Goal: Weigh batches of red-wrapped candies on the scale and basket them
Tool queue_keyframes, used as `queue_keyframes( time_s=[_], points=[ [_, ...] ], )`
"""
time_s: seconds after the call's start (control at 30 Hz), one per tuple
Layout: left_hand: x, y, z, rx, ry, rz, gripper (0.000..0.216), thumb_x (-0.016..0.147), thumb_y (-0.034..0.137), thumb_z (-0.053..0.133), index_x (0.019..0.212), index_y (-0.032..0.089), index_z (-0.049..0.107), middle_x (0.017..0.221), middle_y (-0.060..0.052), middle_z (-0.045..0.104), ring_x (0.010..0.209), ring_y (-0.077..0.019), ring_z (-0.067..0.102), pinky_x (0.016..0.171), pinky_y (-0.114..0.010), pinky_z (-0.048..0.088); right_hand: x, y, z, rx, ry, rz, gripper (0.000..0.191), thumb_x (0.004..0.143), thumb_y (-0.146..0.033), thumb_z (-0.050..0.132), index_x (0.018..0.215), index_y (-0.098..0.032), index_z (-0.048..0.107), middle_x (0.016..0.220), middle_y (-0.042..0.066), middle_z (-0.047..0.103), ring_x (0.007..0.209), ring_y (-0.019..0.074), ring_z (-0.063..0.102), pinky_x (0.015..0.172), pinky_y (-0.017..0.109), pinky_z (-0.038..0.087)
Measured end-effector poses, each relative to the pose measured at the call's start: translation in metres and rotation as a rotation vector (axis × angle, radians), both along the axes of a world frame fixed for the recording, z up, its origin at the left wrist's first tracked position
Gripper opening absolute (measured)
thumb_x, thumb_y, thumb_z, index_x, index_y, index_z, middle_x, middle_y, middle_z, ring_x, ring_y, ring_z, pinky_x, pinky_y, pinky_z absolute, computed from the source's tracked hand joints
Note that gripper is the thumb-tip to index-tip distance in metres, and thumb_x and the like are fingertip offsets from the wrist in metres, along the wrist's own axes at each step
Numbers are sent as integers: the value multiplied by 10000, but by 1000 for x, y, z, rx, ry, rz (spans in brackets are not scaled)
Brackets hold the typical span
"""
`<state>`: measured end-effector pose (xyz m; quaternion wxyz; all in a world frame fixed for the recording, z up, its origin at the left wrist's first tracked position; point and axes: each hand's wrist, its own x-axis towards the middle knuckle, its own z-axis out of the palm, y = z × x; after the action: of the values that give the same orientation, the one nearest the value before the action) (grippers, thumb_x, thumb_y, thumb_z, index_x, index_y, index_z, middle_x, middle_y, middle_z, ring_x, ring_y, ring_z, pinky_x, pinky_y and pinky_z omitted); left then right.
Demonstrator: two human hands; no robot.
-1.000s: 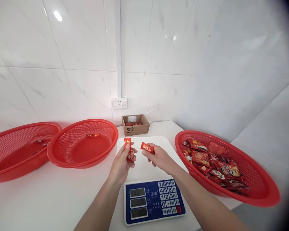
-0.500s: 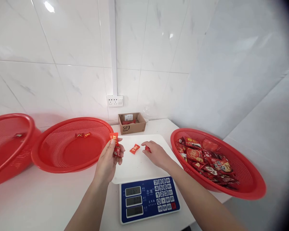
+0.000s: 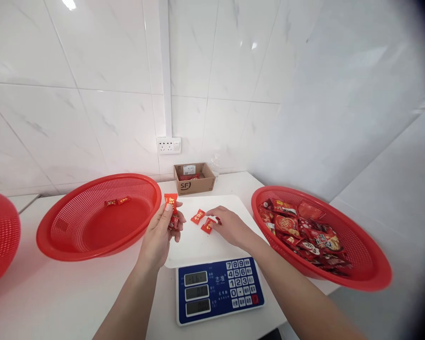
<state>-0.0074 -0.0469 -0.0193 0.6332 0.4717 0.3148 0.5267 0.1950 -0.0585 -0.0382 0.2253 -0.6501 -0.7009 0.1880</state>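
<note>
My left hand (image 3: 159, 231) is closed around small red wrapped candies (image 3: 170, 202), held over the left edge of the white scale pan (image 3: 194, 250). One candy sticks up above the thumb and a darker one shows between the fingers. My right hand (image 3: 230, 226) is low over the pan with curled fingers. A bit of red wrapper (image 3: 218, 220) shows inside its grip. At its thumb tip a candy (image 3: 207, 225) lies on the pan, beside another candy (image 3: 198, 216). The scale's blue panel (image 3: 219, 293) faces me with its displays and keys.
A red mesh basket (image 3: 53, 236) with two candies stands on the left, and part of another basket (image 3: 2, 236) at the far left. On the right, a red basket (image 3: 371, 274) holds many red packets. Behind the scale stands a small cardboard box (image 3: 198, 185).
A second candy now lies flat on the pan under my right fingers. My left hand stays nearly in place with its candies. The view has shifted, showing less of the far-left basket.
</note>
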Motion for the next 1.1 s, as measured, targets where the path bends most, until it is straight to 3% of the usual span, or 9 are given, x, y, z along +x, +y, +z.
queue_keyframes(
  time_s=[0.13,0.37,0.47,0.6,0.73,0.83,0.93,1.03,1.1],
  points=[
    [0,0,-1,16,19,-15,381,835,518,510,1005,183,577,712,-2,554,584,-97,465,415,-165,375,-4,-1,0,-38,-51,67,288,796,-89,491,961,-237,675,1091,34,590,914,183,589,800,288,422],
    [1,3,-3,52,173,-97,396,845,521,480,1040,185,560,741,-20,563,604,-117,464,437,-182,374,7,-3,0,-70,-183,-35,227,808,-110,484,946,-197,642,1124,71,573,908,218,591,700,295,394],
    [4,4,-7,143,407,-132,369,840,528,466,935,193,588,791,-36,584,628,-141,482,465,-209,375,9,-6,1,-94,-215,-33,198,803,-162,529,970,-224,615,1084,46,595,882,215,593,658,282,373],
    [9,2,-16,390,841,-130,302,836,461,484,693,221,598,713,-22,562,605,-165,481,515,-244,313,10,-8,-2,-98,-233,-64,226,798,-245,579,1023,-230,587,1028,52,600,870,226,589,628,280,352],
    [13,2,-26,422,1015,-69,291,801,419,526,597,217,575,691,-26,536,555,-163,466,504,-251,243,10,-10,-3,-85,-221,-79,85,815,-257,548,854,-204,602,952,61,605,815,216,579,605,282,336],
    [12,4,-27,398,1039,-12,186,775,390,561,717,221,610,732,-31,552,593,-175,480,515,-250,244,9,-16,2,-35,-175,-103,41,820,-218,517,801,-210,553,931,38,596,786,188,563,600,273,335],
    [6,3,-17,353,947,-5,208,767,352,580,936,233,597,847,-32,567,697,-184,522,579,-257,335,6,-25,10,29,-88,-128,50,837,-224,478,787,-227,480,789,-15,574,703,151,532,580,257,343],
    [1,-3,-5,272,657,-118,314,764,242,572,1077,245,546,962,-29,559,853,-177,549,717,-263,413,-1,-36,17,41,221,-87,126,844,-328,493,774,-239,436,609,-62,463,550,124,471,505,240,342],
    [-1,-9,0,216,516,-234,457,774,193,547,1220,271,485,956,-18,571,858,-163,565,777,-277,428,-8,-43,21,-1,438,-23,163,837,-399,513,830,-244,463,586,-71,434,498,113,450,462,231,339]
  ],
)
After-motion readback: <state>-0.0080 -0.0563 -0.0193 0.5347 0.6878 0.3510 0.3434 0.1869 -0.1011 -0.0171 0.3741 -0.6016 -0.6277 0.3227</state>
